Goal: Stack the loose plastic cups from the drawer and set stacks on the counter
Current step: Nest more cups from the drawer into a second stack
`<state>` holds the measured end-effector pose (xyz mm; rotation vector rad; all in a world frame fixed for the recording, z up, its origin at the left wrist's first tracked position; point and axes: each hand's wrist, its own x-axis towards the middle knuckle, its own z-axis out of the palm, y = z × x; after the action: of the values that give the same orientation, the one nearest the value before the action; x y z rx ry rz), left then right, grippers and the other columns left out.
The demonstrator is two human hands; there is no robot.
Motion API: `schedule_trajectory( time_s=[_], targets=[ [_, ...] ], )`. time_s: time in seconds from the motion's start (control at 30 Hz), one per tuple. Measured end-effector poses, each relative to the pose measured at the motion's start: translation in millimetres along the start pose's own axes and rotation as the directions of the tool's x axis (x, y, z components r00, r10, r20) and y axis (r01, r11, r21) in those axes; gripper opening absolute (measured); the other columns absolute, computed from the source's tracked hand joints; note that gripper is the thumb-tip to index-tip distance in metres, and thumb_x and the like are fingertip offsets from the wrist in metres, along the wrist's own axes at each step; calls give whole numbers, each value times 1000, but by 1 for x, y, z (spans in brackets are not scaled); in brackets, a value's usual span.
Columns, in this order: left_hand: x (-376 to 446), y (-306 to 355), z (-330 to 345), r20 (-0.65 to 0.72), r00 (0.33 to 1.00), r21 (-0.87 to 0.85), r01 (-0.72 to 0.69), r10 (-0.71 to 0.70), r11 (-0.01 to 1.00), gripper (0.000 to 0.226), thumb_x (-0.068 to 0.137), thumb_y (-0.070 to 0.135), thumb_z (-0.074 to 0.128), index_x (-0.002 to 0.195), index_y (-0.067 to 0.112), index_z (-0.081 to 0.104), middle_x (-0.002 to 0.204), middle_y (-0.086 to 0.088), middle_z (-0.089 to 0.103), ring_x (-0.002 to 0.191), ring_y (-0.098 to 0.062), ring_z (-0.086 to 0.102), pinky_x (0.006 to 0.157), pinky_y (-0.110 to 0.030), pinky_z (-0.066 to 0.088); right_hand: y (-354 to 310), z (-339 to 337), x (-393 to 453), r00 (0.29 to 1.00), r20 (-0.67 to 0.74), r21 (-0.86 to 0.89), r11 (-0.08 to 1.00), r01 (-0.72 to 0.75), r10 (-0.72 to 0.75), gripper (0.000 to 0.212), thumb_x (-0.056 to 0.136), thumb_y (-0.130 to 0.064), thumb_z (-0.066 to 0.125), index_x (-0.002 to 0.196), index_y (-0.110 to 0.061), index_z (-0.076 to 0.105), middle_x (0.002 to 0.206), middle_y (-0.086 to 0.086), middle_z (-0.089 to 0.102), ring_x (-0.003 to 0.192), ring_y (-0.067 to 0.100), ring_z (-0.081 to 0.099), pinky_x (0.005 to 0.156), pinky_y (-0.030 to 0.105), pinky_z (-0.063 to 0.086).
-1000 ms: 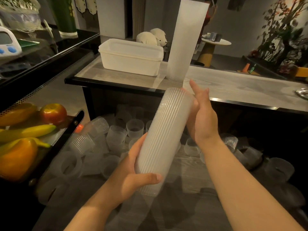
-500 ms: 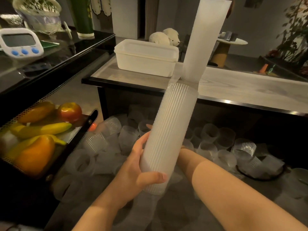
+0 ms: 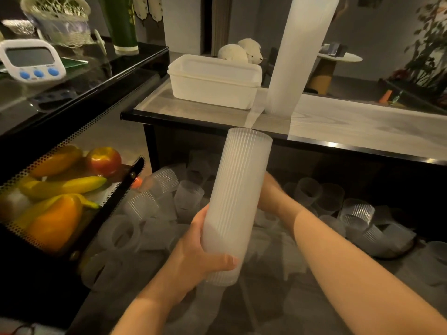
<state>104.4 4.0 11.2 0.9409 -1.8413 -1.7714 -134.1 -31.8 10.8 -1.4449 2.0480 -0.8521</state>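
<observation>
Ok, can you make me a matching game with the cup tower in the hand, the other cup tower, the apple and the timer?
Things:
1. held cup stack
2. tall cup stack
3. apple
4. timer

Places:
A. standing on the counter
B. on the black shelf, far left
C. gripped by the left hand
D. in the mesh basket with a banana

Pairs: 1-C, 2-A, 3-D, 4-B

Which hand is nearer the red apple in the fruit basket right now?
Left. The left hand grips the cup stack on the side toward the apple; the right hand reaches behind the stack, farther from it.
</observation>
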Motion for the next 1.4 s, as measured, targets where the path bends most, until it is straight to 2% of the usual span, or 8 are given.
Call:
schedule_trajectory(
  time_s=[0.17,0.4,0.53,0.67,0.9,1.13,1.27,1.4],
  targets=[
    [-4,-4,2,12,1000,-28,1,0,1000,103,41,34,85,133,43,40,119,12,57,107,-13,60,82,-37,59,-14,-70,-40,999,-43,196,981,15,-7,18,97,-24,56,103,-11,65,105,3,67,100,16,65,87,28,54],
    [-10,-3,10,44,999,42,10,-12,999,96,43,32,85,125,52,41,117,15,57,105,-10,60,80,-33,59,-45,-132,-71,937,-342,610,744,275,-66,15,94,-20,57,105,-10,61,119,15,63,116,33,61,98,48,52],
    [-11,-2,15,51,999,60,-12,9,998,90,43,29,84,115,64,43,108,25,59,100,-3,60,84,-39,58,-64,-134,-77,940,-252,585,737,338,-231,33,100,-8,43,124,-25,59,130,1,55,120,21,58,92,37,55],
    [-11,-1,18,72,997,79,-20,14,997,92,45,31,84,120,61,40,113,21,58,106,-9,59,86,-42,57,-71,-128,-84,937,-152,541,767,346,-316,38,100,-5,41,124,-28,61,121,-4,65,116,15,62,90,28,53],
    [-16,-3,23,89,996,88,-3,-5,996,94,48,29,84,122,61,35,115,23,54,106,-1,56,89,-33,55,-67,-118,-84,933,-162,383,851,359,-320,35,93,-23,50,114,-46,67,125,-19,63,125,3,52,109,39,40],
    [-20,-2,31,71,997,42,-16,13,999,90,45,23,82,110,68,39,105,35,55,97,10,57,86,-28,54,-63,-111,-85,920,-200,394,832,391,-338,35,101,-11,47,124,-33,62,127,-15,62,124,4,54,104,32,44],
    [-22,-4,31,82,996,2,-18,18,1000,93,48,14,82,125,45,41,106,32,58,99,8,59,78,-17,52,-63,-110,-88,918,-217,402,827,393,-331,31,95,-25,56,125,-28,61,124,-9,64,122,11,57,103,36,48],
    [-23,-6,30,63,998,-9,-5,5,1000,97,45,17,83,126,49,40,109,30,59,100,7,60,76,-16,51,-65,-107,-91,908,-280,400,822,406,-312,34,85,-40,63,118,-33,64,121,-8,66,119,15,60,102,49,49]
  ],
)
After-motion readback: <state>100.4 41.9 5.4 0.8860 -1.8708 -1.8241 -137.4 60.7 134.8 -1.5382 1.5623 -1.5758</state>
